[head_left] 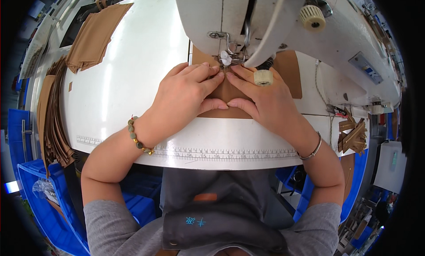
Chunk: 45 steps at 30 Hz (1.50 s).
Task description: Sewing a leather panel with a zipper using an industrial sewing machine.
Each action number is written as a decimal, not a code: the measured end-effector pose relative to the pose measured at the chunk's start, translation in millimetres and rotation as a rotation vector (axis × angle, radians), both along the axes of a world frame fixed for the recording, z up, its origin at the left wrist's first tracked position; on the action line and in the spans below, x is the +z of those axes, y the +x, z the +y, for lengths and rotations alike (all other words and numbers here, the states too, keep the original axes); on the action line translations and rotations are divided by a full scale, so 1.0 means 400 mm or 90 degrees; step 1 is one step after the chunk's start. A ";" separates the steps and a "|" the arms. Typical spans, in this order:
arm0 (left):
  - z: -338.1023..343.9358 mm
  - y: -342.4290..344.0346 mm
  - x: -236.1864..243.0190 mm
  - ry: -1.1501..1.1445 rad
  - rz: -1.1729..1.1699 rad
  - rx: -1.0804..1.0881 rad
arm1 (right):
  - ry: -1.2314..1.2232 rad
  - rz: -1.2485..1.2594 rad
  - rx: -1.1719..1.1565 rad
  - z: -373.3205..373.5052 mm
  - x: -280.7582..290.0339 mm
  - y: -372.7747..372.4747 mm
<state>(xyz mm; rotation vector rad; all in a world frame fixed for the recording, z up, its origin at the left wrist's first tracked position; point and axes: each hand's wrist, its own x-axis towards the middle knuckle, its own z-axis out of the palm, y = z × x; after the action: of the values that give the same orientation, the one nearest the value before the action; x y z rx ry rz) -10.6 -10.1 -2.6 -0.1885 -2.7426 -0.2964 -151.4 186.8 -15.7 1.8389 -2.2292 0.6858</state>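
- Brown pc [228, 91]: flat on the table under the machine head, far edge beneath the needle area, near edge just shy of the ruler scale. Leather or cloth, can't tell.
- My L hand [188, 90]: palm down, fingers bent and close tog., tips pressing the pc just L of the needle area; thumb out on the near part. Pinching an edge? Can't tell.
- My R hand [268, 96]: mirrors it on the R side, fingers part-spread, some behind the cream knob [263, 77]; thumb tip almost at the other. Pressing, no full grip that I can see.
- Step, I'd say: lining up/guiding the pc at the presser foot [225, 57]. Needle moving or not, can't tell.
- Next move prob. calls for even, light pressure both sides, pc flat and straight, fingertips clear of the needle.
- Around: sewing machine [341, 52] above, ruler scale [228, 155] along table [146, 52] edge nr me.
- Further out: brown stack [98, 34] far L, hanging bundle [54, 118] nearer, strip pile [353, 136] on R, blue bin [73, 211] below L.
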 end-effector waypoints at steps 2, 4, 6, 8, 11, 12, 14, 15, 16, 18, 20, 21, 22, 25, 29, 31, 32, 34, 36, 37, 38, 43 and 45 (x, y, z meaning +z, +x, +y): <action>0.000 0.001 0.000 -0.010 -0.006 0.000 | 0.005 -0.006 0.002 -0.001 0.000 0.000; -0.002 -0.004 -0.002 0.005 -0.006 0.002 | 0.004 -0.007 -0.002 -0.002 -0.001 -0.001; -0.003 -0.007 -0.003 0.018 -0.005 0.002 | 0.002 -0.007 -0.006 -0.004 -0.002 -0.003; -0.004 -0.011 -0.004 -0.007 0.022 -0.005 | -0.015 0.002 -0.006 -0.005 -0.003 -0.004; -0.003 -0.012 -0.003 -0.015 0.032 -0.004 | -0.003 -0.007 -0.009 -0.005 -0.002 -0.005; -0.002 -0.012 -0.003 -0.016 0.032 -0.005 | -0.004 -0.007 -0.011 -0.006 -0.002 -0.005; -0.002 -0.012 -0.002 -0.020 0.037 -0.002 | 0.002 0.007 -0.011 -0.006 -0.001 -0.005; -0.003 -0.013 -0.002 -0.021 0.037 -0.003 | 0.002 0.007 -0.012 -0.007 -0.001 -0.006; -0.003 -0.013 -0.002 -0.021 0.037 -0.002 | -0.001 0.008 -0.010 -0.007 -0.001 -0.005; -0.003 -0.013 -0.004 -0.019 0.036 -0.002 | -0.001 0.008 -0.009 -0.006 -0.002 -0.005; -0.005 -0.013 -0.007 -0.027 0.041 0.000 | 0.011 0.005 -0.013 -0.005 -0.002 -0.006; -0.006 -0.012 -0.007 -0.026 0.041 0.000 | 0.012 0.005 -0.012 -0.004 -0.001 -0.006; -0.007 -0.012 -0.008 -0.034 0.029 0.002 | 0.001 0.001 -0.008 -0.004 -0.001 -0.007; -0.008 -0.012 -0.008 -0.040 0.019 0.004 | -0.003 -0.003 -0.002 -0.004 0.001 -0.009; -0.007 -0.011 -0.006 -0.032 0.005 0.005 | 0.006 0.013 0.002 -0.007 -0.001 -0.011; -0.006 -0.011 -0.006 -0.040 0.017 0.005 | -0.007 0.011 0.001 -0.007 -0.004 -0.011; -0.006 -0.011 -0.006 -0.042 0.023 0.001 | -0.013 0.009 -0.003 -0.007 -0.005 -0.011; -0.006 -0.011 -0.006 -0.046 0.022 0.003 | -0.015 0.012 0.000 -0.005 -0.008 -0.013; -0.006 -0.011 -0.005 -0.046 0.019 0.004 | -0.010 0.016 0.001 -0.004 -0.010 -0.015; -0.006 -0.012 -0.005 -0.046 0.018 0.006 | 0.006 0.021 -0.001 -0.004 -0.010 -0.016; -0.006 -0.012 -0.005 -0.042 0.012 0.006 | 0.026 0.024 -0.010 -0.005 -0.010 -0.017; -0.004 -0.011 -0.006 -0.033 0.013 0.012 | 0.012 0.054 -0.036 -0.002 -0.002 -0.028; 0.001 -0.010 -0.009 -0.029 0.015 0.012 | 0.010 0.090 -0.068 0.006 0.004 -0.039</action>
<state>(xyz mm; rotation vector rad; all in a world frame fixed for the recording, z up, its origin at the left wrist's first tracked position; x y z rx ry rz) -14.6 -9.6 -6.2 -0.1773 -2.7284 -0.2246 -167.2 189.2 -14.1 1.7040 -2.2283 0.5042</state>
